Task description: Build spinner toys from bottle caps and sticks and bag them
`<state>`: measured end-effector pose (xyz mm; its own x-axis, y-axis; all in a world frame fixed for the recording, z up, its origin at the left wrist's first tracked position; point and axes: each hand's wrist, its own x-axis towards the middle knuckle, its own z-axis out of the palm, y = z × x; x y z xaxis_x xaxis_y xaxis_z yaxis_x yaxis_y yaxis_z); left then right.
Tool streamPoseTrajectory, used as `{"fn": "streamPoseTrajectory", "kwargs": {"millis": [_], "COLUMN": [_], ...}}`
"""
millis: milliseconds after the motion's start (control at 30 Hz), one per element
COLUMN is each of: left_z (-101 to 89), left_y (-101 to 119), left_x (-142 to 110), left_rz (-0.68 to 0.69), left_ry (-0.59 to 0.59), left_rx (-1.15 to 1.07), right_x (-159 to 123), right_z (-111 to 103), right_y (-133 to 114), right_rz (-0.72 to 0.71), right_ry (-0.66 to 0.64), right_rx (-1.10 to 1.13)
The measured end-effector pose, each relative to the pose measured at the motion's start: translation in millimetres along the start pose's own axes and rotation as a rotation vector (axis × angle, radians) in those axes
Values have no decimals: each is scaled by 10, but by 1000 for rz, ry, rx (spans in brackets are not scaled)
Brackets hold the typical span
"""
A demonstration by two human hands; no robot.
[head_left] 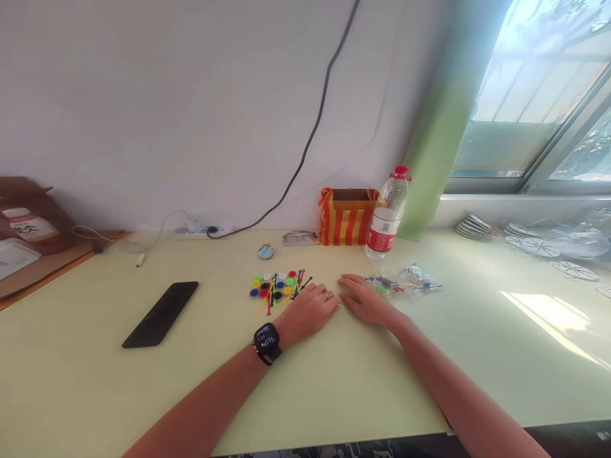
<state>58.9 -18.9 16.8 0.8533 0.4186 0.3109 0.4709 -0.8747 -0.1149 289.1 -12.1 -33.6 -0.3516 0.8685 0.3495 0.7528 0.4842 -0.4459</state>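
My left hand (310,310), with a ring and a black smartwatch (266,341) at the wrist, rests on the pale table beside a cluster of small round colored discs (272,286) and thin colored arrow-shaped sticks (268,304). It covers part of the sticks, and its fingers lie on the tabletop, holding nothing visible. My right hand (368,303) lies palm down just to the right, fingers stretched out, its tips close to the left hand's. Close beyond the right hand is a clear plastic bag (415,278) with colored pieces in it.
A black phone (161,315) lies at left. Toward the wall are a small round container (266,251), eyeglasses (299,237), a striped bag (347,216) and a large plastic bottle (387,216). White slotted discs (534,245) sit at right. A black cable (317,117) hangs to a power strip (200,233).
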Motion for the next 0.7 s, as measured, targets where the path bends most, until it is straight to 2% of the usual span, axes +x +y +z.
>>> {"fn": "streamPoseTrajectory", "kwargs": {"millis": [300,500,700], "left_z": [33,5,17], "left_y": [-54,-204,-238], "left_x": [-2,-55,-67], "left_rz": [13,-62,-118], "left_ry": [68,73,100], "left_rx": [-25,-9,-9], "right_x": [20,23,22], "right_z": [18,-19,-51], "right_y": [15,-47,-78], "right_rz": [29,56,54], "right_ry": [10,-2,-8], "right_rx": [14,-10,-22]}}
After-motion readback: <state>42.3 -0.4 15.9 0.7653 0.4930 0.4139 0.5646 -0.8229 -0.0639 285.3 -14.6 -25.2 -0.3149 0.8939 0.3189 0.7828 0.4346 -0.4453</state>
